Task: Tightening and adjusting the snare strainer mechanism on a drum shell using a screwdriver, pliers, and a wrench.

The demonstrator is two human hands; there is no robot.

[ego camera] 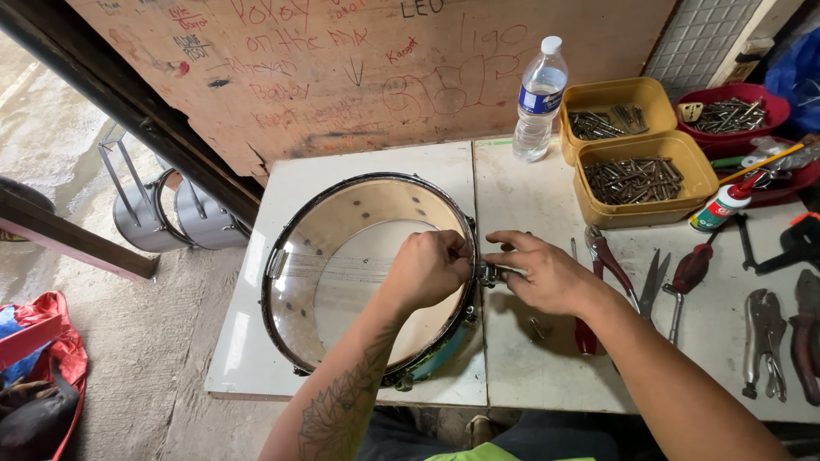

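Head view: you're pinching the snare drum's rim with left hand fingers curled, right hand pinching its metal lug, drum sitting at the white tabletop's front-left corner beside concrete floor.

The hands hide the small metal fitting at the drum's rim.

Both forearms are bare, with no sleeves, gloves, rings or watch showing. The left forearm bears a dark line tattoo of leafy, petal-like shapes running from near the elbow toward the wrist, while the right forearm is unmarked. At the near edge, a strip of bright yellow-green garment shows above dark trousers.
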